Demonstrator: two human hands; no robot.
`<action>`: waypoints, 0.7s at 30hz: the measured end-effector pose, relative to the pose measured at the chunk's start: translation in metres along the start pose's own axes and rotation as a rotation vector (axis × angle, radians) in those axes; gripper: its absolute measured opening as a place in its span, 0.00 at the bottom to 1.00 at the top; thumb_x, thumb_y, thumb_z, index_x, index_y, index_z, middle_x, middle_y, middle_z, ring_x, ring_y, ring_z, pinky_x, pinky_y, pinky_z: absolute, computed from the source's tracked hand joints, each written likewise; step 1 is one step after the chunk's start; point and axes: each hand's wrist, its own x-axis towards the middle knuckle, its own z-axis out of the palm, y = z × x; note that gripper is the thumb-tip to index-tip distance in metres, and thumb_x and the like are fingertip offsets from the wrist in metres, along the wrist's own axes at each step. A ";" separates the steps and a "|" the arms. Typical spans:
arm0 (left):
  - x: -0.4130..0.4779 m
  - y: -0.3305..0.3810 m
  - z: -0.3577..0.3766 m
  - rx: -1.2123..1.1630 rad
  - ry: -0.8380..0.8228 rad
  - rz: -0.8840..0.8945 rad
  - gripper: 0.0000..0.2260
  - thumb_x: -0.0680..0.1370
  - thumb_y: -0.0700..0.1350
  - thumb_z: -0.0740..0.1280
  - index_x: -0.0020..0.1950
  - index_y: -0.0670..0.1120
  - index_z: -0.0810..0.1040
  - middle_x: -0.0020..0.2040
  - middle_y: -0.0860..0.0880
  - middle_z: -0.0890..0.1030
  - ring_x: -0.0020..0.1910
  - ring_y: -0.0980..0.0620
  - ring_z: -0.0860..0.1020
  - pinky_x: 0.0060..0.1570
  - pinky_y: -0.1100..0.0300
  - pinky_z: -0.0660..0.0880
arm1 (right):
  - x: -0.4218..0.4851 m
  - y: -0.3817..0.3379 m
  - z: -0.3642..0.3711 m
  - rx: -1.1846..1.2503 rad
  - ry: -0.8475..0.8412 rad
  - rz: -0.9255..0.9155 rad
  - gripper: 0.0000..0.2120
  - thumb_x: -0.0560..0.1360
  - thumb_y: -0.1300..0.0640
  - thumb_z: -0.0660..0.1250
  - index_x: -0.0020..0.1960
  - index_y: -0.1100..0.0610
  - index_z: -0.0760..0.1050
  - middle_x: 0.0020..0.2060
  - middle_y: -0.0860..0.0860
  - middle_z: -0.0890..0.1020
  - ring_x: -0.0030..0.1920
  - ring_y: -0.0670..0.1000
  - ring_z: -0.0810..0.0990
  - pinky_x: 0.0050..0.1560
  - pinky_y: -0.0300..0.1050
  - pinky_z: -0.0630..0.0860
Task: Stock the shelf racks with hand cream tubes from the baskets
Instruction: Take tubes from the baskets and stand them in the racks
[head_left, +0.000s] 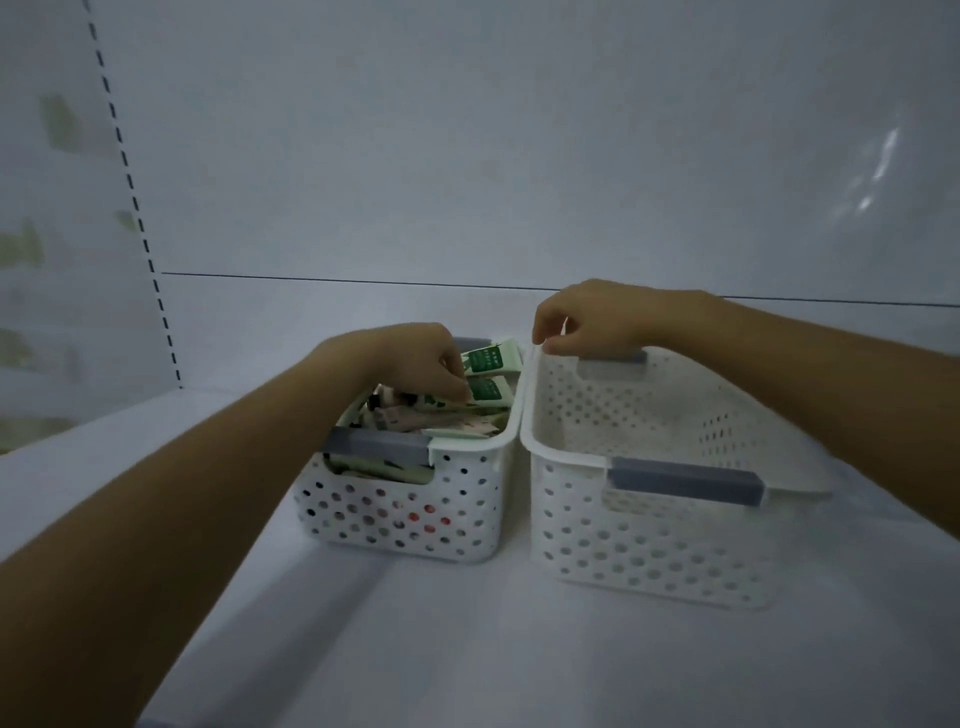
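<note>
Hand cream tubes (488, 389) lie heaped in the full basket (405, 514), at 9 o'clock of the empty basket (649, 545). The left hand (415, 358) pinches one green-labelled tube; the right hand (613, 317) curls its fingers over the empty basket's far rim. Step, as judged: pick-up, so next lift that tube clear without dragging its neighbours. Count: two baskets, two hands, tubes too jumbled to count.

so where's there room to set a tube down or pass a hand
Bare shelf: in front of the full basket and empty basket, and left of the full one. The empty one is bare inside, right hand gripping its far rim. Crowded: the full basket's top, where the left hand pinches a green tube.
</note>
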 end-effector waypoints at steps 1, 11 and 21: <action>0.000 -0.001 0.000 0.008 0.024 -0.003 0.09 0.76 0.48 0.65 0.47 0.42 0.79 0.37 0.49 0.77 0.34 0.53 0.72 0.37 0.61 0.68 | 0.004 0.001 -0.001 0.001 0.011 0.014 0.12 0.78 0.53 0.60 0.59 0.54 0.74 0.58 0.50 0.77 0.49 0.45 0.72 0.50 0.39 0.67; 0.000 -0.025 0.000 -0.253 0.512 -0.207 0.15 0.81 0.45 0.57 0.65 0.39 0.66 0.59 0.39 0.75 0.50 0.43 0.74 0.41 0.57 0.67 | 0.053 -0.021 0.005 0.066 -0.026 0.012 0.18 0.75 0.53 0.67 0.63 0.54 0.72 0.58 0.51 0.77 0.51 0.48 0.74 0.51 0.39 0.68; -0.003 -0.017 0.001 -0.396 0.672 -0.201 0.16 0.79 0.45 0.61 0.63 0.38 0.68 0.59 0.41 0.75 0.47 0.50 0.72 0.43 0.59 0.67 | 0.069 -0.038 0.033 -0.013 -0.082 0.152 0.21 0.71 0.53 0.71 0.61 0.62 0.74 0.55 0.56 0.78 0.47 0.52 0.74 0.38 0.40 0.70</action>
